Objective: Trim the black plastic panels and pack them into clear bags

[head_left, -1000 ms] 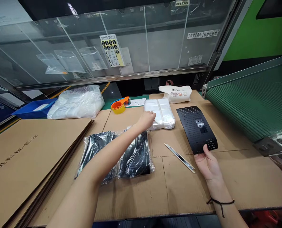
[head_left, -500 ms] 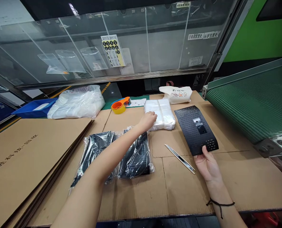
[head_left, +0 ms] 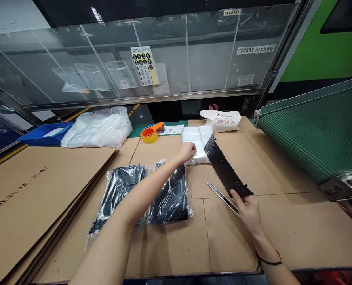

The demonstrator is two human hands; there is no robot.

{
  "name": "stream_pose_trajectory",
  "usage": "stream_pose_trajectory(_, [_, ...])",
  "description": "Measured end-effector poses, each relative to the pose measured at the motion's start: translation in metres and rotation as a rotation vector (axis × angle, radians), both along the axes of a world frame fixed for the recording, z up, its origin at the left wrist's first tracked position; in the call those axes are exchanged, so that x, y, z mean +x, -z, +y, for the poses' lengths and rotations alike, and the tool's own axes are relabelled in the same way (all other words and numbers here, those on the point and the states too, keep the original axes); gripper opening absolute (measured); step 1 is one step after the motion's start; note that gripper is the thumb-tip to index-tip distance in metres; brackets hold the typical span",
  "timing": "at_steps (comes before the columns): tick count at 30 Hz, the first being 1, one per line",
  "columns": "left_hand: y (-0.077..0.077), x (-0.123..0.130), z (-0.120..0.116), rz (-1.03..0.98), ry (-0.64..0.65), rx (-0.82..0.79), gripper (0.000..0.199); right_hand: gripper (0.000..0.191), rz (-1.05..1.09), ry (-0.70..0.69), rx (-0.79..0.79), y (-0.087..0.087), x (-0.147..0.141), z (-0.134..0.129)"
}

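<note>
My left hand (head_left: 187,152) rests on the near edge of a stack of clear plastic bags (head_left: 195,143), and I cannot tell whether it grips them. My left forearm crosses above two black perforated panels wrapped in clear plastic (head_left: 172,202). My right hand (head_left: 248,209) is shut on the near end of a bare black perforated metal panel (head_left: 225,170). That panel stands tilted on its long edge, its far end reaching the bag stack. A utility knife (head_left: 220,196) lies on the cardboard, partly hidden beneath the panel and my right hand.
Cardboard sheets (head_left: 166,253) cover the table, with a thick cardboard stack (head_left: 45,198) at left. Behind stand an orange tape dispenser (head_left: 149,134), a white printed bag (head_left: 221,120), a bulging plastic bag (head_left: 98,130) and a blue tray (head_left: 46,134). A green conveyor belt (head_left: 306,134) runs at right.
My right hand has turned the black panel from lying flat to standing tilted on its long edge. My left hand remains at the bag stack.
</note>
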State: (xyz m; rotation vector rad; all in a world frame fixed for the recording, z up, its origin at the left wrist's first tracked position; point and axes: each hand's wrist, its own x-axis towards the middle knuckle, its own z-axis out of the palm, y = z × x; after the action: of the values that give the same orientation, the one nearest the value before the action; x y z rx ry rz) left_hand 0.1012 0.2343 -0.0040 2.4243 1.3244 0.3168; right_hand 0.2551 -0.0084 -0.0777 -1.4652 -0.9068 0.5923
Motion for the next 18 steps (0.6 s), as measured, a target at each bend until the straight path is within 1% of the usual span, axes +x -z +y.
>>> stream_pose_trajectory(6, [-0.001, -0.003, 0.003, -0.174, -0.089, -0.15, 0.018, 0.034, -0.092, -0.088, -0.014, -0.002, -0.008, 0.002])
stream_pose_trajectory(9, [-0.002, -0.003, 0.005, -0.324, -0.165, -0.24, 0.018, 0.028, -0.095, -0.108, -0.024, -0.004, -0.011, 0.004])
stream_pose_trajectory(12, [-0.006, 0.002, 0.008, -0.518, -0.268, -0.319, 0.019, 0.024, -0.066, -0.108, -0.036, -0.005, -0.013, 0.005])
stream_pose_trajectory(15, [-0.013, 0.007, 0.011, -0.685, -0.346, -0.345, 0.021, 0.026, -0.013, -0.097, -0.048, -0.004, -0.014, 0.004])
stream_pose_trajectory(18, [-0.017, 0.009, 0.009, -0.764, -0.383, -0.33, 0.021, 0.028, 0.064, -0.076, -0.066, -0.001, -0.012, 0.004])
